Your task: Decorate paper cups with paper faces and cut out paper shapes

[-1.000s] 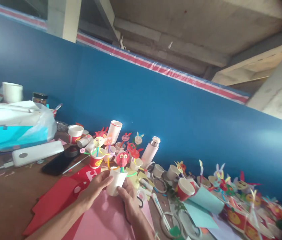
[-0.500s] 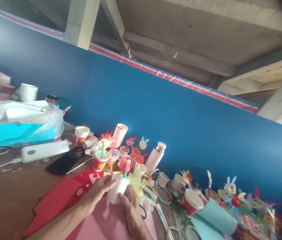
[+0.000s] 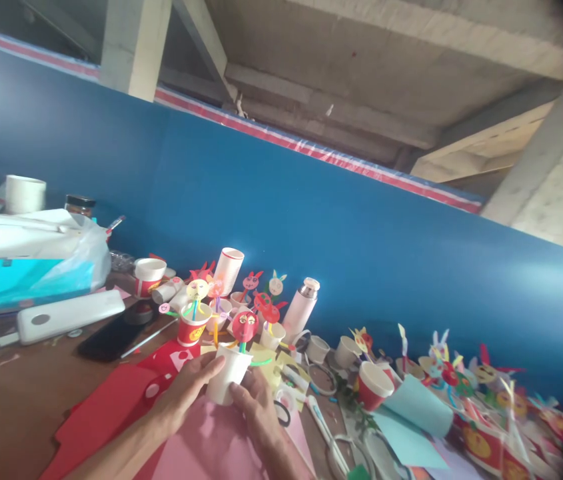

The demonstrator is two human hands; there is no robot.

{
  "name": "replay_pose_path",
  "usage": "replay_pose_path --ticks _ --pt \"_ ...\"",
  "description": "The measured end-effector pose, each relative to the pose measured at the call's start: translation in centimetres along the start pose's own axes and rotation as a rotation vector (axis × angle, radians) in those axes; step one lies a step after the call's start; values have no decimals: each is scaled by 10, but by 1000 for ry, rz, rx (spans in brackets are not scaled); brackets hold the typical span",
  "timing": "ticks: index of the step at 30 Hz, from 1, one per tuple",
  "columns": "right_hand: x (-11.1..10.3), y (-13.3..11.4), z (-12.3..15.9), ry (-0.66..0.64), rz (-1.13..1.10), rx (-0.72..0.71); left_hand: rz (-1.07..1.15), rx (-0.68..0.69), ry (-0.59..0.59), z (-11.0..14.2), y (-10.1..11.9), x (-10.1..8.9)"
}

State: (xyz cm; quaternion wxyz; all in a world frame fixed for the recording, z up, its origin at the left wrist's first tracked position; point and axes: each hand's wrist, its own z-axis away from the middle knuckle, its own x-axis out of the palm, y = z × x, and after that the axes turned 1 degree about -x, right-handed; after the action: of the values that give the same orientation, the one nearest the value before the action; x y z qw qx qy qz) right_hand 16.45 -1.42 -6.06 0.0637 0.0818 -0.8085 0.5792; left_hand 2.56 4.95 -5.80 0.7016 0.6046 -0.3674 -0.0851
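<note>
Between my two hands is a white paper cup, held slightly tilted over pink paper. Rising from the cup is a paper puppet with a round red face and a green stem and arm. My left hand grips the cup's left side, thumb near the rim. Low on the right side, my right hand presses its thumb against the cup; its other fingers are partly hidden behind. Red paper with cut-out holes lies left of my hands.
Behind the hands stand more cup puppets, a red cup and a pink thermos. A black phone and white power bank lie left. Tape rolls, a glue gun, blue paper and several decorated cups spread right. A blue wall closes the back.
The view has swung a little to the right, so most things sit farther left in the picture. Both hands keep their hold on the white paper cup.
</note>
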Motion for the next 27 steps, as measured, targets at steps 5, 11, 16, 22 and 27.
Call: replay_pose_path --ticks 5,11,16,22,27 --pt "-2 3 0 46 15 10 35 21 85 4 5 1" --pt "3 -2 6 90 51 -23 -32 41 -19 4 9 4" --pt "4 -3 6 145 510 -68 -136 70 -28 -5 3 -5" --pt "-40 -32 20 288 899 -66 -209 151 85 -10 15 -25" --pt "-59 -46 34 251 1092 -72 -242 229 180 -8 21 -28"
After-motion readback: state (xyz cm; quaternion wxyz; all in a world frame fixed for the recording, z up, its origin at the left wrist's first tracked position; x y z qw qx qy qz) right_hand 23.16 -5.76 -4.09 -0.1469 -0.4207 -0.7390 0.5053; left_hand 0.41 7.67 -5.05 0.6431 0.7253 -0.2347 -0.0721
